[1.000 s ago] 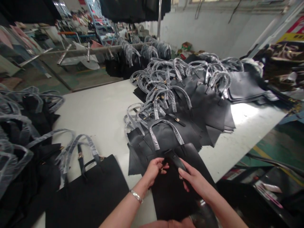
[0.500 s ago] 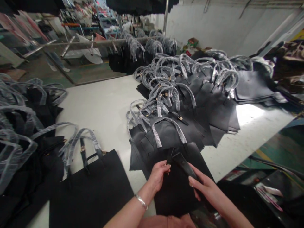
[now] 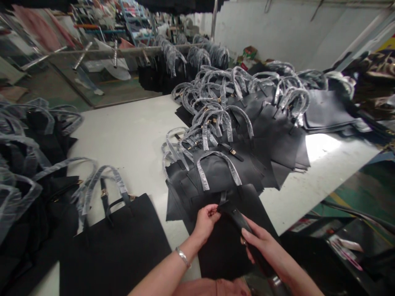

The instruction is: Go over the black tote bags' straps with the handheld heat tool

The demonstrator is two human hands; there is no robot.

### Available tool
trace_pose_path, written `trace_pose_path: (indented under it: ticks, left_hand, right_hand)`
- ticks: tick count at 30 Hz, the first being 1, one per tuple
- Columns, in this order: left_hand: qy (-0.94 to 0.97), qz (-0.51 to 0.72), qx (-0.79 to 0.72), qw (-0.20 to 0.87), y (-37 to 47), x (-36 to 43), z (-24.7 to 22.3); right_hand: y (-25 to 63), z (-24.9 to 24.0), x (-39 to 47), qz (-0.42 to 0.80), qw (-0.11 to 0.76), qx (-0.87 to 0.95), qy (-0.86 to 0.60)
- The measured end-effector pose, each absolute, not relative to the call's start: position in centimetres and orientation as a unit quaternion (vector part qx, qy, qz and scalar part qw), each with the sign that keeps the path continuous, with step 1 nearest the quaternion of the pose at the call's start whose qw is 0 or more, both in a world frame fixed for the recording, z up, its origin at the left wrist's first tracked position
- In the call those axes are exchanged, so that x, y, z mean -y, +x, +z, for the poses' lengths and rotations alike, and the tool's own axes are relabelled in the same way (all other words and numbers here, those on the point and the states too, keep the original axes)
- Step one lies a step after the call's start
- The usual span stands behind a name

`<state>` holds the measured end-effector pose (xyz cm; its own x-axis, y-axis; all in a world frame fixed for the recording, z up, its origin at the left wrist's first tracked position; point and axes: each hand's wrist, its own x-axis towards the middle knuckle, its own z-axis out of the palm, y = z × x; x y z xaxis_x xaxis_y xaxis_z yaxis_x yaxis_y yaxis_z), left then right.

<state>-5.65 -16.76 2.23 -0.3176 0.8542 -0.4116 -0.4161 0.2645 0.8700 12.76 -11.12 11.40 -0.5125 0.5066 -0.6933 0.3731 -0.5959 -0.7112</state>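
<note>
In front of me lies a black tote bag [image 3: 216, 255] with a wrapped handle [image 3: 219, 154] arched above its top edge. My left hand [image 3: 206, 222] pinches at a short black tab [image 3: 223, 198] on that top edge; its fingertips hide any small metal part there. A long black strap [image 3: 236, 217] is gripped in my right hand [image 3: 256, 237], with its end up against the tab beside my left fingertips. Lower down, the strap runs under my right wrist towards a shiny metal piece [image 3: 277, 281]. How strap and tab meet is hidden.
Another black tote [image 3: 114, 246] lies to the left, beside a heap of bags with wrapped handles [image 3: 26, 144]. Several overlapping bags [image 3: 262, 127] cover the far right of the white table [image 3: 132, 127]. A metal rail [image 3: 123, 51] crosses behind.
My right hand has shifted slightly left and brought the strap's end closer to my left fingertips, now overlapping the tab. The view has drifted slightly.
</note>
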Motion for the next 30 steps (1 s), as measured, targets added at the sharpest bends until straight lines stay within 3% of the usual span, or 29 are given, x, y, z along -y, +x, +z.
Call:
trace_pose_path:
  ticks: [4, 9, 15, 19, 22, 24, 28, 30]
  left_hand:
    - [0.226, 0.560, -0.573, 0.554, -5.4, 16.9, 1.8]
    - [0.283, 0.508, -0.628, 0.516, -5.9, 16.9, 0.7]
    - [0.469, 0.311, -0.795, 0.228, -9.3, 17.2, 0.9]
    - [0.510, 0.156, -0.830, 0.162, -10.9, 16.5, 1.6]
    - [0.522, 0.100, -0.819, 0.213, -12.0, 15.6, 1.8]
    - [0.511, 0.116, -0.795, 0.306, -12.7, 15.1, 1.9]
    - [0.424, 0.314, -0.673, 0.518, -14.0, 14.8, 4.1]
    - [0.382, 0.412, -0.629, 0.537, -14.7, 15.2, 6.7]
  right_hand:
    - [12.4, 11.1, 11.7, 0.747, 0.023, 0.461, -0.479]
    - [11.0, 9.9, 10.7, 0.680, 0.123, 0.509, -0.513]
    - [15.2, 10.4, 8.1, 0.623, 0.221, 0.451, -0.599]
    - [19.7, 11.0, 8.0, 0.586, 0.274, 0.398, -0.650]
    - [22.6, 11.0, 8.7, 0.552, 0.305, 0.364, -0.685]
    - [24.0, 10.9, 9.3, 0.528, 0.313, 0.339, -0.713]
    - [25.5, 10.4, 10.7, 0.510, 0.315, 0.308, -0.738]
    - [25.7, 10.0, 11.3, 0.517, 0.311, 0.303, -0.737]
